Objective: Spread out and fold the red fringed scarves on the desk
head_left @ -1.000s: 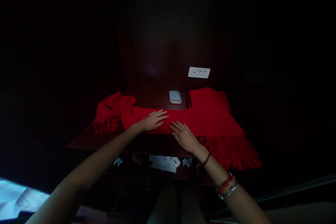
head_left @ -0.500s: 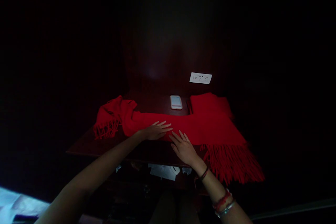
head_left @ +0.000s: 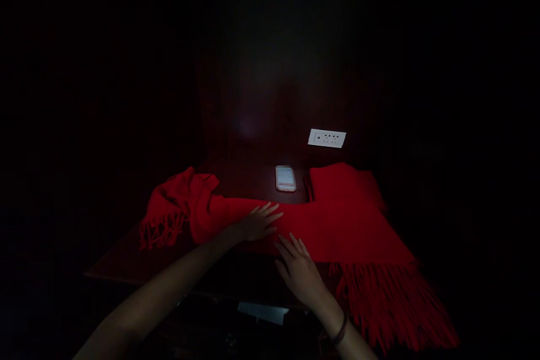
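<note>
A red fringed scarf [head_left: 337, 230] lies across the dark table [head_left: 126, 261], bunched at the left and folded over itself at the back right. Its long fringe hangs past the table's front edge on the right, and a shorter fringe shows at the left. My left hand [head_left: 258, 224] rests flat on the middle strip of the scarf, fingers spread and pointing right. Close to it, my right hand [head_left: 297, 270] lies at the scarf's front edge with its fingers stretched out, the fingertips on the cloth. Neither hand grips the fabric.
A phone with a lit screen [head_left: 286, 178] lies on the table behind the scarf. On the dark wall beyond is a white socket plate [head_left: 327, 138]. Under the table edge, something pale and flat [head_left: 264, 312] shows. The surroundings are very dark.
The view has tilted up slightly, so the table and scarf sit lower in the picture. My right hand has shifted a little towards me relative to the scarf; the left stays on the cloth.
</note>
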`<state>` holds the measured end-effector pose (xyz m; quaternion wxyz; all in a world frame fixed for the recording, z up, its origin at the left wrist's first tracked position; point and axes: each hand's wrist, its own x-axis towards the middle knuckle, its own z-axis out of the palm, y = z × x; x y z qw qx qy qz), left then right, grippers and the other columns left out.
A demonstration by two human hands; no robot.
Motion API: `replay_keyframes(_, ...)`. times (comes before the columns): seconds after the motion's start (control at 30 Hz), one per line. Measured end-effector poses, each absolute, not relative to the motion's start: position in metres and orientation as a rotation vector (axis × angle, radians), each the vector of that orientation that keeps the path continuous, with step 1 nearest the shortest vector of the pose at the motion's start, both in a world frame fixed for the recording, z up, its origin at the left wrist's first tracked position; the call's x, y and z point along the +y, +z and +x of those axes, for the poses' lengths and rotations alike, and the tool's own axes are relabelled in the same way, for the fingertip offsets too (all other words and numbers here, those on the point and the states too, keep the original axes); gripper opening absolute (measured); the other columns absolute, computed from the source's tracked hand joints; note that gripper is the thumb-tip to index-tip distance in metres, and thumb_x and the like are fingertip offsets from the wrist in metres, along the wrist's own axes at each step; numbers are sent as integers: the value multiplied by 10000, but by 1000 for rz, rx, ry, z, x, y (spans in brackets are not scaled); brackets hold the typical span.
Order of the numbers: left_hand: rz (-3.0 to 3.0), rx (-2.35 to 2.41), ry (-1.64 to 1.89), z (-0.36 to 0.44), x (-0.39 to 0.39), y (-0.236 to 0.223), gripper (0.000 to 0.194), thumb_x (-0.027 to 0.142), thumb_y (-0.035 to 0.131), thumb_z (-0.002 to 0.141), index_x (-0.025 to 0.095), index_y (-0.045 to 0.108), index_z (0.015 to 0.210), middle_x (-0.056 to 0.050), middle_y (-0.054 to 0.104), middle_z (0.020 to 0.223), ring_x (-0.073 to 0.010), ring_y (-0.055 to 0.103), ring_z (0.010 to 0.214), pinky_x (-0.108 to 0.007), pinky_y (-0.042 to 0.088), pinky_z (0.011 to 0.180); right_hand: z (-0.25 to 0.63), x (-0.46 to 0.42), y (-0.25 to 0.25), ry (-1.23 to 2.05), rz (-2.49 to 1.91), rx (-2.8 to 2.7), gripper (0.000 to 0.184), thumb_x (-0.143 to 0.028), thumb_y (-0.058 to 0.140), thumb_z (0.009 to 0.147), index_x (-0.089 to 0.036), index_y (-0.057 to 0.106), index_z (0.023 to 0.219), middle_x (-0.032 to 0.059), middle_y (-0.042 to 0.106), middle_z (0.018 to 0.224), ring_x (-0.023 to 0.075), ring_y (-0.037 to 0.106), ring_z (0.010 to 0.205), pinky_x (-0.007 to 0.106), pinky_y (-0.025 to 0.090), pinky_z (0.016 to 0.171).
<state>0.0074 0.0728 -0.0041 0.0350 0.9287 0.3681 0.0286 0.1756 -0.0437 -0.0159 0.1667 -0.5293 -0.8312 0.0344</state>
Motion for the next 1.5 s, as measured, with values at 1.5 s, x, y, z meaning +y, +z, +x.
replay_keyframes(1.5,2825,1159,87,-27,95,-24,481,453,231,856,271,218,1301,-41,195,1369,-236,134,1245,-426,134,979,163,-33,-11,241,-1577,-2557,559,-496,225,829,-201,242,1304,64,174,1376,240,53,1260,461,83,1003)
